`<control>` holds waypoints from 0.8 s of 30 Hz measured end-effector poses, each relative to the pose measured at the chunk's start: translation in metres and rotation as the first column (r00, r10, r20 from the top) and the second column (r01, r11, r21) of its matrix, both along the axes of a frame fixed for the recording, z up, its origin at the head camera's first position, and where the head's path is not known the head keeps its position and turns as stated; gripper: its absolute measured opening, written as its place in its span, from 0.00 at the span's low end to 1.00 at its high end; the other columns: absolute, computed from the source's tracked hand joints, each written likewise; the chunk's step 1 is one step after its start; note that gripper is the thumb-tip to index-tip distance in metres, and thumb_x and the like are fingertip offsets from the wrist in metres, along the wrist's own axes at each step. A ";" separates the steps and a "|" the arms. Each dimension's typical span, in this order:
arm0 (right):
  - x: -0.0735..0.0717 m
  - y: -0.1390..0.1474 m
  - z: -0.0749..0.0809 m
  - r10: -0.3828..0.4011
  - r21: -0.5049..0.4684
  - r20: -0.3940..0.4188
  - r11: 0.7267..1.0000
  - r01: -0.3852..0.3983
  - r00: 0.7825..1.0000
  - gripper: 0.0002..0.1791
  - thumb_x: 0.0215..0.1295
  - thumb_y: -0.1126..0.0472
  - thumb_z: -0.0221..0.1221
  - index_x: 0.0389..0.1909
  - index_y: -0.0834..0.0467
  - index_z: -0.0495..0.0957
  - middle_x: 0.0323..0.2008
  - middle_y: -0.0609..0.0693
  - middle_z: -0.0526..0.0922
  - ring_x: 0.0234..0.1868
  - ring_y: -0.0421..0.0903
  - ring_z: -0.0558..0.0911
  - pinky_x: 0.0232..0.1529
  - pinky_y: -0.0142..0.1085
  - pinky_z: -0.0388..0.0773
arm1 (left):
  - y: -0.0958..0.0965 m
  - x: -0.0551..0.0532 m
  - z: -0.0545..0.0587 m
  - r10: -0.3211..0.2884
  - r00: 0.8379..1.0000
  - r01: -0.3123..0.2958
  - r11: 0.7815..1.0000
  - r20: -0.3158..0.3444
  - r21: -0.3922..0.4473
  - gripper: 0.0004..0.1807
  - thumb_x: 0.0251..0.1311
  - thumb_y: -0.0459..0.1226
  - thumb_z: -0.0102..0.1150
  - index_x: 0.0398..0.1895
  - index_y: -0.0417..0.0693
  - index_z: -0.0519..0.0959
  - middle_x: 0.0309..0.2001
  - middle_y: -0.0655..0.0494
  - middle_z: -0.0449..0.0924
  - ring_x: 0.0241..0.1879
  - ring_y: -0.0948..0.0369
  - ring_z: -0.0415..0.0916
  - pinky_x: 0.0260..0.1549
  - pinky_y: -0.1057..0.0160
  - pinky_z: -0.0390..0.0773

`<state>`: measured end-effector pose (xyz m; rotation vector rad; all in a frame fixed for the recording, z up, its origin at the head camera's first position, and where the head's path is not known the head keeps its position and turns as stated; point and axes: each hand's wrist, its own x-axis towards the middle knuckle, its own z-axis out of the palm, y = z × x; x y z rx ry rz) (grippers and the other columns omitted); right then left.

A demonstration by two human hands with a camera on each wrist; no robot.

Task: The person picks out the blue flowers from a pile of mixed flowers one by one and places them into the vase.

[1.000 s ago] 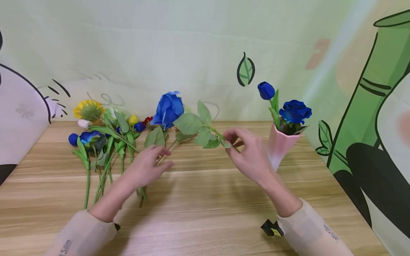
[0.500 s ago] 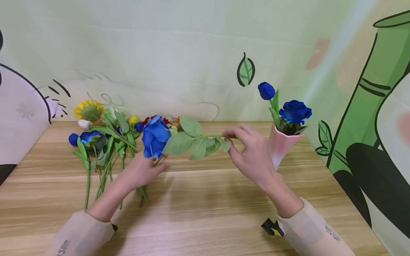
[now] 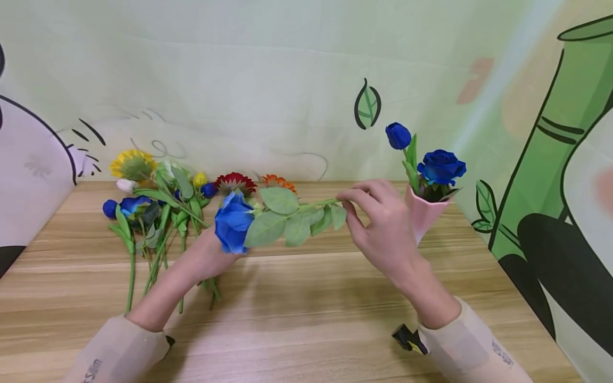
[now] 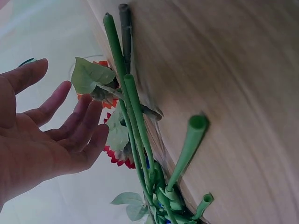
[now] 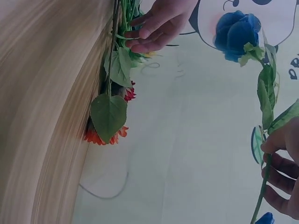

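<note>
My right hand (image 3: 383, 231) pinches the green stem of a light-blue rose (image 3: 233, 222) between thumb and fingers. In the head view the rose points left, held above the table, and its bloom covers part of my left hand (image 3: 208, 258). The right wrist view shows that bloom (image 5: 237, 35) well apart from the left hand (image 5: 163, 23). In the left wrist view the left hand (image 4: 51, 135) has its fingers loosely spread, holding nothing, beside several green stems (image 4: 133, 112). A red flower (image 3: 235, 182) and an orange flower (image 3: 279, 182) lie behind the rose.
On the right stands a pink vase (image 3: 422, 213) holding a dark-blue tulip (image 3: 398, 135) and a dark-blue rose (image 3: 441, 167). Several flowers lie at the left, among them a sunflower (image 3: 133, 164), a white tulip (image 3: 126, 185) and a yellow bloom (image 3: 199, 179). A printed cloth hangs behind the wooden table (image 3: 306, 319).
The light-blue rose has swung left and down, from above the left hand to in front of it. The right hand has shifted slightly right. The red and orange flowers have become visible.
</note>
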<state>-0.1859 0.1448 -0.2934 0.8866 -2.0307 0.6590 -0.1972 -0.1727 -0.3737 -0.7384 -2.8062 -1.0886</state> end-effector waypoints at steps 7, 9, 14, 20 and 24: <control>-0.001 0.006 0.003 -0.030 0.006 -0.038 1.000 0.031 0.999 0.05 0.62 0.74 0.68 0.37 0.64 0.87 0.37 0.58 0.85 0.41 0.57 0.82 0.43 0.46 0.77 | -0.001 0.003 0.003 0.083 0.996 -0.081 0.996 0.044 -0.044 0.14 0.71 0.40 0.63 0.52 0.40 0.81 0.50 0.39 0.82 0.53 0.41 0.79 0.49 0.39 0.78; -0.002 0.008 0.004 -0.048 0.000 -0.043 0.999 0.048 0.998 0.05 0.62 0.74 0.68 0.38 0.64 0.87 0.37 0.57 0.85 0.41 0.57 0.82 0.44 0.47 0.78 | -0.002 0.002 0.003 0.107 0.993 -0.103 0.992 0.058 -0.066 0.16 0.70 0.41 0.65 0.51 0.38 0.81 0.50 0.38 0.82 0.52 0.40 0.78 0.48 0.40 0.78; -0.005 0.015 0.006 -0.086 -0.037 -0.036 0.996 0.085 0.996 0.05 0.62 0.74 0.67 0.38 0.65 0.86 0.37 0.58 0.85 0.41 0.57 0.81 0.44 0.47 0.78 | -0.003 0.002 0.002 0.136 0.984 -0.123 0.986 0.115 -0.113 0.19 0.72 0.43 0.62 0.55 0.36 0.81 0.54 0.35 0.79 0.54 0.40 0.77 0.50 0.40 0.77; -0.007 0.022 0.015 -0.100 -0.073 -0.028 0.992 0.098 0.995 0.04 0.66 0.73 0.65 0.39 0.66 0.85 0.38 0.59 0.85 0.42 0.57 0.82 0.47 0.47 0.77 | -0.004 0.003 0.002 0.140 0.980 -0.125 0.986 0.139 -0.114 0.22 0.73 0.44 0.61 0.59 0.36 0.79 0.56 0.34 0.77 0.54 0.40 0.76 0.51 0.40 0.77; -0.008 0.023 0.021 -0.119 -0.126 -0.037 0.985 0.114 0.992 0.04 0.66 0.73 0.64 0.39 0.67 0.86 0.37 0.58 0.86 0.41 0.56 0.83 0.45 0.44 0.78 | -0.004 0.003 0.003 0.143 0.980 -0.127 0.985 0.138 -0.117 0.22 0.73 0.44 0.60 0.59 0.36 0.79 0.56 0.35 0.78 0.54 0.41 0.76 0.51 0.40 0.76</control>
